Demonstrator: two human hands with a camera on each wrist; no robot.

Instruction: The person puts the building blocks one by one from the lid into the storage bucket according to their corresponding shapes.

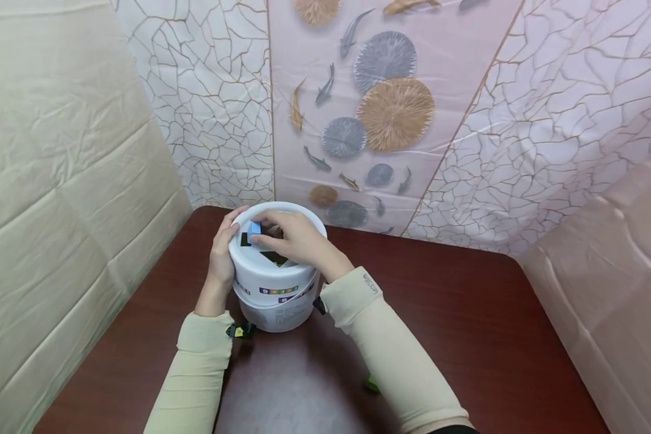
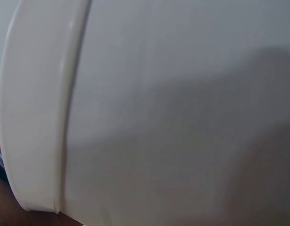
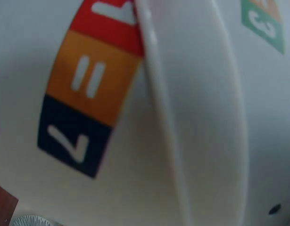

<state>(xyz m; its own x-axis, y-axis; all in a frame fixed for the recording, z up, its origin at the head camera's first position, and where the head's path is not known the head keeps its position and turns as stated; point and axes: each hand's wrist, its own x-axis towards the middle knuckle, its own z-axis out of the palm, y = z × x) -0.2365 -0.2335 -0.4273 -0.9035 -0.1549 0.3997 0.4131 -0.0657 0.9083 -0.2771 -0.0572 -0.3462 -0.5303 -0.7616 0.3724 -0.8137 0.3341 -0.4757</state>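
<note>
The white bucket [image 1: 249,276] stands on the table [image 1: 456,307]. The left hand [image 1: 221,259] rests fairly straight fingers on its side, probably so it won't slide. The right hand's [image 1: 298,238] fingers pinch a blue block [image 1: 254,230] above the lid [image 1: 251,256], maybe to turn it easily.

Your right wrist view is mostly white bucket [image 3: 206,117], with a ridge [image 3: 163,103] running top to bottom. Left of it sits a strip [image 3: 90,94] of red, orange and navy squares; upper right, a green patch [image 3: 262,26]. The brown corner [image 3: 2,205] lower left is probably table.
</note>
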